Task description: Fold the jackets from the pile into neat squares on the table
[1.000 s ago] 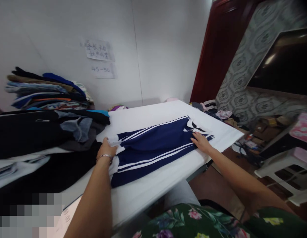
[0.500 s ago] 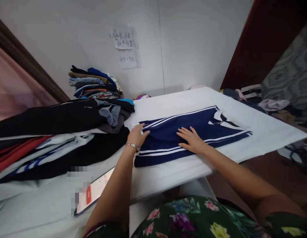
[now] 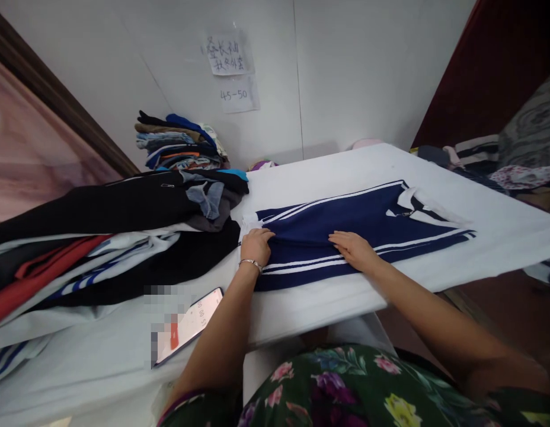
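A navy jacket with white stripes lies folded long on the white table, its white collar and short zip pointing right. At its left end, my left hand is closed on the hem, fingers curled over the cloth. My right hand pinches the fabric near the middle, fingertips pressed together. Between the two hands the cloth rises in a shallow crease. What lies under my fingers is hidden.
Left of the jacket lies a heap of dark and striped clothes, with a folded stack behind it. A phone rests by my left forearm. Handwritten paper signs hang on the wall. More clothes lie beyond the white table.
My fingers were spread flat on the jacket; both hands have now closed on it, and a crease shows between them. The camera view has shifted slightly.
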Action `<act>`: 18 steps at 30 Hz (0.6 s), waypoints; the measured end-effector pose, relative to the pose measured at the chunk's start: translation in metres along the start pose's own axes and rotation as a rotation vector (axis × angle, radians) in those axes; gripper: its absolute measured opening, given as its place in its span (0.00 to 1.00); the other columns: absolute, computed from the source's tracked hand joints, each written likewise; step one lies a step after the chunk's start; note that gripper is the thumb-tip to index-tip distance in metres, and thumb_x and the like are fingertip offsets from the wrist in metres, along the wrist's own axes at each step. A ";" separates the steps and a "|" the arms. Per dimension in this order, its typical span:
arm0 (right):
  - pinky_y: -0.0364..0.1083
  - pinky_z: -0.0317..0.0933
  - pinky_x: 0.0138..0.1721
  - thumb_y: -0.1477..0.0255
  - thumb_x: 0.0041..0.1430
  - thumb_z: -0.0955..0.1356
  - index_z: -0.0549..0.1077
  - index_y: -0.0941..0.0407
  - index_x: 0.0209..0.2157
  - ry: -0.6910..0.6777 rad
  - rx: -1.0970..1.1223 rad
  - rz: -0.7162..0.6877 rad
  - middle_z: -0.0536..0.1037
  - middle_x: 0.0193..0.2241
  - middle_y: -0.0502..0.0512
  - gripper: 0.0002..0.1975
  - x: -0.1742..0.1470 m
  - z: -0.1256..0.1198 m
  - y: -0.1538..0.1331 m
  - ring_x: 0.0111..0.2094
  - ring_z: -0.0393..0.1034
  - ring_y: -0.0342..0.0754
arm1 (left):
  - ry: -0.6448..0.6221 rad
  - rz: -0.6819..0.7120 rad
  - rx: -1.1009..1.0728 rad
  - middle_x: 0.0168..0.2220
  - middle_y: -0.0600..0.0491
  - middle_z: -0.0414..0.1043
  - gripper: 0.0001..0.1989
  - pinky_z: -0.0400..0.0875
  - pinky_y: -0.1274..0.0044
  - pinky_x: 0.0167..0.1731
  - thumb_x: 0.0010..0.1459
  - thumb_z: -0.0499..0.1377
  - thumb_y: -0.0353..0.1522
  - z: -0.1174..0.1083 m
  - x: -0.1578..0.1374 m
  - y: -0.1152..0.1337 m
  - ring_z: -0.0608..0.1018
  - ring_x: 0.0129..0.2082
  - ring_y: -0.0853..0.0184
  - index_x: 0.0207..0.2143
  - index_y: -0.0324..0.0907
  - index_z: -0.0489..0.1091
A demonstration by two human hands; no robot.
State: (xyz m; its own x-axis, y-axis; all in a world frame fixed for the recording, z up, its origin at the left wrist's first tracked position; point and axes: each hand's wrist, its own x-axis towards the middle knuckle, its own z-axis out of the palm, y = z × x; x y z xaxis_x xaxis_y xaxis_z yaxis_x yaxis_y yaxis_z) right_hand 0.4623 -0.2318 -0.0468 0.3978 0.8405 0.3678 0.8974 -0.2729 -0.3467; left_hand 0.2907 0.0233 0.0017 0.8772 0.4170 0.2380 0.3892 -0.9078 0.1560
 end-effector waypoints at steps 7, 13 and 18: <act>0.55 0.57 0.58 0.81 0.49 0.60 0.76 0.53 0.48 -0.035 0.030 0.019 0.74 0.52 0.52 0.26 0.000 0.000 0.001 0.56 0.65 0.51 | -0.033 0.013 -0.070 0.49 0.52 0.75 0.23 0.65 0.65 0.50 0.48 0.52 0.20 -0.001 -0.002 -0.002 0.72 0.51 0.59 0.42 0.46 0.77; 0.55 0.57 0.58 0.74 0.59 0.60 0.74 0.52 0.48 0.177 0.141 -0.016 0.76 0.49 0.52 0.19 -0.017 -0.022 -0.006 0.54 0.67 0.49 | 0.116 0.140 -0.224 0.42 0.48 0.76 0.12 0.67 0.68 0.48 0.57 0.55 0.33 -0.022 -0.028 0.004 0.74 0.45 0.62 0.42 0.43 0.75; 0.57 0.61 0.55 0.74 0.59 0.63 0.76 0.51 0.44 0.233 0.153 -0.058 0.79 0.43 0.53 0.14 -0.052 -0.043 0.010 0.51 0.70 0.51 | -0.025 0.399 -0.275 0.46 0.47 0.74 0.19 0.67 0.66 0.47 0.54 0.60 0.45 -0.017 -0.066 -0.003 0.74 0.46 0.59 0.44 0.45 0.74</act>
State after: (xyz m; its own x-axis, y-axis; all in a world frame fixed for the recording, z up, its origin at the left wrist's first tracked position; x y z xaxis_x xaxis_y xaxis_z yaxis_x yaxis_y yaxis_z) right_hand 0.4586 -0.2979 -0.0321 0.3959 0.7174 0.5732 0.8877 -0.1392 -0.4389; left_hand 0.2272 -0.0005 0.0024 0.9505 0.0342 0.3088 -0.0652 -0.9499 0.3058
